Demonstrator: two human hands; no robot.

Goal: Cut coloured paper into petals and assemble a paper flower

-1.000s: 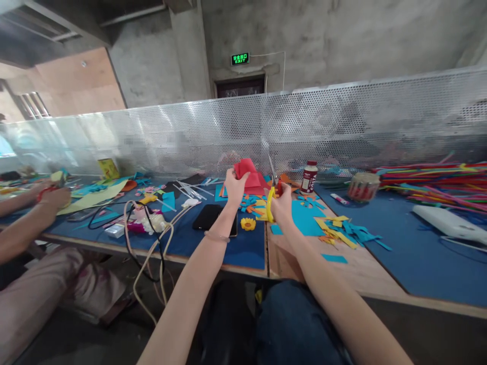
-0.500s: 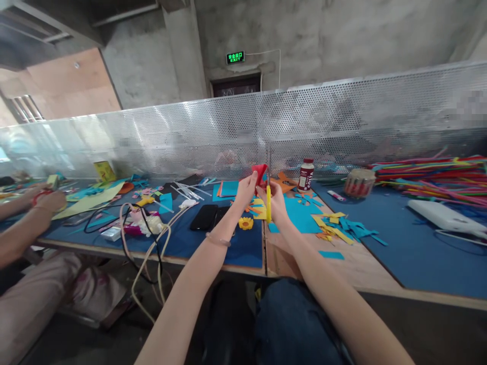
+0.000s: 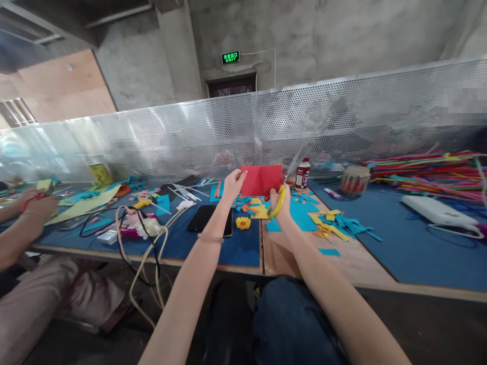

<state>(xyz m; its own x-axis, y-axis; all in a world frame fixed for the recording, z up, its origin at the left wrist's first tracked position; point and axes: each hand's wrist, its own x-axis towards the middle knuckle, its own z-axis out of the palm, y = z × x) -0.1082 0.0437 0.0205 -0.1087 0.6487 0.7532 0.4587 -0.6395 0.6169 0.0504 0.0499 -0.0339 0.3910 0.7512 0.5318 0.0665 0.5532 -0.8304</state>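
I hold a folded red paper sheet (image 3: 262,180) up in front of me, above the table. My left hand (image 3: 233,183) pinches its left edge. My right hand (image 3: 280,201) grips yellow-handled scissors (image 3: 286,184) and also touches the sheet's lower right corner; the blades point up and to the right, past the sheet's right edge. Below my hands lie blue, yellow and orange paper scraps (image 3: 335,227) and a small yellow paper flower (image 3: 242,222).
A black phone (image 3: 207,219) lies left of the flower. Cables (image 3: 140,238) hang over the table's front edge. A brown bottle (image 3: 302,174), a jar (image 3: 354,180), a heap of coloured strips (image 3: 426,175) and a white device (image 3: 437,212) stand right. Another person's hands (image 3: 36,205) work far left. A perforated metal screen (image 3: 342,121) backs the table.
The red sheet has turned from edge-on to face me, spread wide between both hands. The scissors tilted from upright to pointing up-right. The view shifted slightly.
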